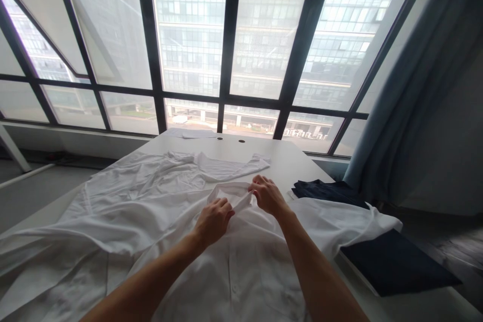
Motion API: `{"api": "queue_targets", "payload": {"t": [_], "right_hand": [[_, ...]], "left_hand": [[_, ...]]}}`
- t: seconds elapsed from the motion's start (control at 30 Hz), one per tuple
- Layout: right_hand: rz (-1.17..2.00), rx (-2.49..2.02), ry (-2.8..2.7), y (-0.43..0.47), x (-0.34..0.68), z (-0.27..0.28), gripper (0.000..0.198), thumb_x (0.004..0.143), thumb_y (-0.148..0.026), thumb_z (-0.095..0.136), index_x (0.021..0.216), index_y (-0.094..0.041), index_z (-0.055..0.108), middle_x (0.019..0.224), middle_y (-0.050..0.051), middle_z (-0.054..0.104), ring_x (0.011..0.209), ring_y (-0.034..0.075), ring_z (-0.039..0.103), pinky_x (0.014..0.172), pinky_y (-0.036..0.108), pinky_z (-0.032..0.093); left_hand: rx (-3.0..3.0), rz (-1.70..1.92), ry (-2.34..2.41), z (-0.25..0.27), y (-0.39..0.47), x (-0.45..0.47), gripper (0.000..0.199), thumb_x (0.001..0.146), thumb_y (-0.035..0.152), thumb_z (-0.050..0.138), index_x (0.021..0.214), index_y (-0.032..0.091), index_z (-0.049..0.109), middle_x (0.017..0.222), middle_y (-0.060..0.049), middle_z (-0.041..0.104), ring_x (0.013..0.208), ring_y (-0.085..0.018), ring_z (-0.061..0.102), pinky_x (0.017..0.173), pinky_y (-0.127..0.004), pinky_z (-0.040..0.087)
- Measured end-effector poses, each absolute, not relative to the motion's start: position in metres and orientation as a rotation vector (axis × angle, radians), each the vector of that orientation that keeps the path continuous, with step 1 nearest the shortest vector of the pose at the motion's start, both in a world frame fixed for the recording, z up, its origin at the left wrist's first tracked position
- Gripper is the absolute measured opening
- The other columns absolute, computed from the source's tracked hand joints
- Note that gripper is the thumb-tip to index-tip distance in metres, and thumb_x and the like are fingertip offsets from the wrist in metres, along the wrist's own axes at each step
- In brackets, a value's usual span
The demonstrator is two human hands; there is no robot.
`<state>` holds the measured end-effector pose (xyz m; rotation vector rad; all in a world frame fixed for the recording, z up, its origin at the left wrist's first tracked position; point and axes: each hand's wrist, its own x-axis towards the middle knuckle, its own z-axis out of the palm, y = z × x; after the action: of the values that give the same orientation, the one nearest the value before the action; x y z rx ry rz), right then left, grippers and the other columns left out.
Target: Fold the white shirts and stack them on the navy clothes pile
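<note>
Shirt (260,261), white, laid over table (285,153), lower centre of frame. Pinched along collar-like band (242,205) by left hand (215,219) and right hand (267,195), mid-frame. Judged light, soft, crease-prone, not fragile; best held at band's firmer edge.

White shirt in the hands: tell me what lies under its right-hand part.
Dark cloth shows past the white shirt's far edge there, and a flat dark piece past its near edge. Whether they join, and what else lies beneath, is covered.
</note>
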<state>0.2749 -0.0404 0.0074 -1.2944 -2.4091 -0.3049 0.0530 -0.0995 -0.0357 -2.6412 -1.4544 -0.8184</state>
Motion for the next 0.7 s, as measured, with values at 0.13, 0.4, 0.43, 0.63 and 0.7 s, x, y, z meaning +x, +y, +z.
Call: {"api": "queue_targets", "payload": {"t": [0.13, 0.4, 0.43, 0.63, 0.7], "right_hand": [[-0.231, -1.286, -2.395, -0.045, 0.275, 0.016, 0.020, 0.083, -0.005, 0.061, 0.093, -0.019, 0.073, 0.106, 0.010, 0.064, 0.101, 0.023, 0.057, 0.089, 0.036, 0.045], [0.111, -1.166, -2.403, -0.050, 0.281, 0.020, 0.020, 0.075, -0.030, 0.081, 0.089, -0.019, 0.070, 0.103, 0.007, 0.063, 0.094, 0.022, 0.060, 0.088, 0.036, 0.048], [0.093, -1.180, -2.409, -0.049, 0.281, 0.019, 0.022, 0.073, -0.030, 0.083, 0.087, -0.019, 0.070, 0.102, 0.007, 0.064, 0.094, 0.022, 0.060, 0.088, 0.036, 0.047], [-0.145, -1.287, -2.428, -0.044, 0.276, 0.017, 0.013, 0.076, -0.020, 0.082, 0.083, -0.018, 0.071, 0.096, 0.008, 0.065, 0.095, 0.024, 0.059, 0.087, 0.038, 0.045], [-0.232, -1.316, -2.397, -0.042, 0.274, 0.018, 0.007, 0.082, -0.012, 0.073, 0.086, -0.018, 0.071, 0.097, 0.009, 0.064, 0.096, 0.025, 0.058, 0.086, 0.038, 0.044]], "left_hand": [[-2.613, -0.877, -1.574, -0.040, -0.096, 0.051, 0.017, 0.093, 0.009, 0.045, 0.091, 0.017, 0.060, 0.099, -0.010, 0.063, 0.086, -0.021, 0.061, 0.076, -0.033, 0.051], [-2.555, -0.925, -1.732, -0.042, -0.097, 0.046, 0.017, 0.092, 0.013, 0.045, 0.098, 0.020, 0.059, 0.090, -0.009, 0.069, 0.077, -0.023, 0.066, 0.066, -0.032, 0.047], [-2.557, -0.934, -1.731, -0.042, -0.097, 0.047, 0.018, 0.092, 0.013, 0.045, 0.099, 0.021, 0.060, 0.089, -0.008, 0.070, 0.078, -0.023, 0.067, 0.067, -0.031, 0.048], [-2.590, -1.011, -1.579, -0.038, -0.099, 0.049, 0.019, 0.092, 0.012, 0.048, 0.100, 0.020, 0.064, 0.091, -0.007, 0.071, 0.088, -0.023, 0.068, 0.078, -0.033, 0.049], [-2.660, -1.046, -1.417, -0.035, -0.099, 0.046, 0.017, 0.095, 0.019, 0.048, 0.096, 0.020, 0.065, 0.086, -0.007, 0.071, 0.085, -0.022, 0.067, 0.083, -0.035, 0.048]]}}
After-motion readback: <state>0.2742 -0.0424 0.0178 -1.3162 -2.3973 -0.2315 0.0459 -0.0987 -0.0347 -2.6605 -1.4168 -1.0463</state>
